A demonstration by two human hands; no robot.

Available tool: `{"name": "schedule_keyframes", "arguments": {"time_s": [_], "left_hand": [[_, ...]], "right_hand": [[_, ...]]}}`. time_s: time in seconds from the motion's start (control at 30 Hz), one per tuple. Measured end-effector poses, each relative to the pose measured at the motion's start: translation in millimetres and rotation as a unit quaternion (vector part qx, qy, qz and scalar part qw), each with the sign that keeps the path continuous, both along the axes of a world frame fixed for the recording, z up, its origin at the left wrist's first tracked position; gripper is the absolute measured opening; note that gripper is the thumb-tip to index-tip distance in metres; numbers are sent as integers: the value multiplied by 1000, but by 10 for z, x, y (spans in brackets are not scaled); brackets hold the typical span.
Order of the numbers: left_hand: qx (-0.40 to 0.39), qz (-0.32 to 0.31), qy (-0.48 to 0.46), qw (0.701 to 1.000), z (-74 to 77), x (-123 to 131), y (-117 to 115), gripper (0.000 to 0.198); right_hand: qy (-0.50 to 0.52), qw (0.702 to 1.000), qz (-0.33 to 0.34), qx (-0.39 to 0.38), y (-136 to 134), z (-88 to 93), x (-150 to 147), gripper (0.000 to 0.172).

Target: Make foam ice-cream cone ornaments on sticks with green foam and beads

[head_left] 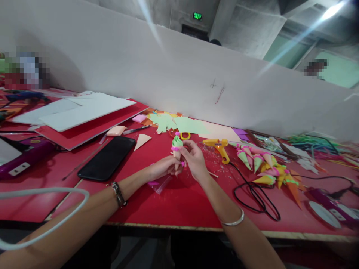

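Observation:
A small paper ice-cream cone (176, 151) with a green swirl top, a pink ball on its tip and a pink rim stands upright between my hands, above the red table. My left hand (165, 167) is closed around its lower part. The fingers of my right hand (195, 157) pinch its side just under the pink rim. A small bright pink piece (182, 164) shows by my left fingertips; how it is held is hard to make out. Below my left hand lies a clear plastic bag (161, 185) with something pink in it.
A yellow glue gun (220, 146) with a looped black cord lies right of my hands, beside a pile of finished cones (269, 172). At left are a black phone (108, 157), a flat paper piece (142, 141) and white boards (89, 112). Yellow-handled scissors (185, 135) lie behind.

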State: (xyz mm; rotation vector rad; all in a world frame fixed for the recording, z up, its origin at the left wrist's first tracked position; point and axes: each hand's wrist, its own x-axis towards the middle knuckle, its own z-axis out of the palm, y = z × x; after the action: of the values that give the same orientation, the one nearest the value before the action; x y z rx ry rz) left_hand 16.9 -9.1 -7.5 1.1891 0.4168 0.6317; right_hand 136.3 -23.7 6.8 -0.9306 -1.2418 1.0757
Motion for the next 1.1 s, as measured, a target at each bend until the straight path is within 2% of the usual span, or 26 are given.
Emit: {"name": "schedule_keyframes", "arguments": {"time_s": [0.23, 0.43, 0.77, 0.87, 0.93, 1.03, 1.1], "left_hand": [[17, -16, 19, 1000, -10, -9, 7, 13], [-8, -24, -3, 1000, 2, -6, -1, 9], [-7, -15, 9, 1000, -1, -12, 1, 11], [-11, 20, -2, 1000, 1, -8, 8, 13], [-12, 65, -23, 998, 1, -11, 23, 21], [-28, 130, -44, 990, 1, -25, 58, 30], [-45, 165, -51, 984, -3, -36, 85, 28]], "right_hand": [[-10, 999, -28, 19, -13, 6, -6, 25], [9, 1000, 10, -2, -6, 1, 7, 24], [-9, 1000, -16, 11, -13, 7, -7, 23], [-6, 1000, -11, 11, 14, -6, -2, 24], [-17, 1000, -15, 19, 32, -11, 5, 24], [-65, 996, -39, 53, 40, -11, 23, 20], [-121, 987, -50, 95, 26, -2, 34, 20]]}}
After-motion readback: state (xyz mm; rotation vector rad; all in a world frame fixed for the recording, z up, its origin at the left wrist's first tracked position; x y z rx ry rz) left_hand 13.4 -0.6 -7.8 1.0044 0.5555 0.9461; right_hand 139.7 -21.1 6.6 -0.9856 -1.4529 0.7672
